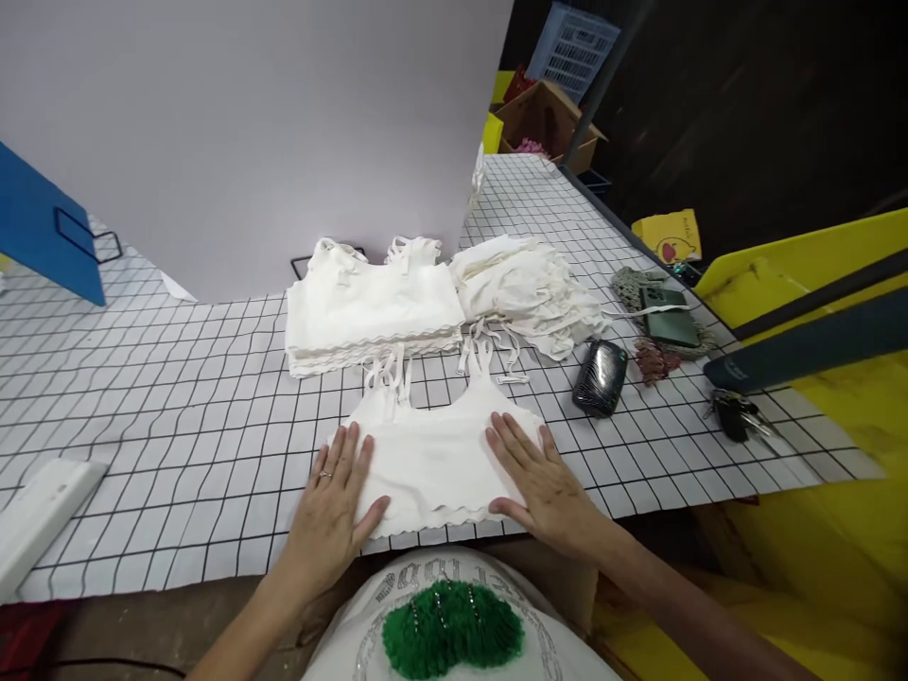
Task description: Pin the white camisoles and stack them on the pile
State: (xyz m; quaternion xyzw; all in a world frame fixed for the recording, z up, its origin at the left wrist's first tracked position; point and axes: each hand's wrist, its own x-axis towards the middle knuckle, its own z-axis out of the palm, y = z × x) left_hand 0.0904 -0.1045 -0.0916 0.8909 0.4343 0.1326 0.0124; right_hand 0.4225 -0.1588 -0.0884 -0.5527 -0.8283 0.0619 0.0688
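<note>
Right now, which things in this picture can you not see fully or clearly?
- Head view: the cloth under the left hand and right hand is hidden on the white garment.
- The folded stack: number of pieces too fine to count.
- The white object is cut by the left edge.
- The keys: too small.

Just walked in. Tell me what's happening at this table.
A person presses both hands flat on a white crop top spread on the grid-patterned table: left hand on its left edge, right hand on its right. Behind it sits a neat stack of folded tops, with a looser heap of tops beside that. Keys, a phone and a dark case lie to the right.
</note>
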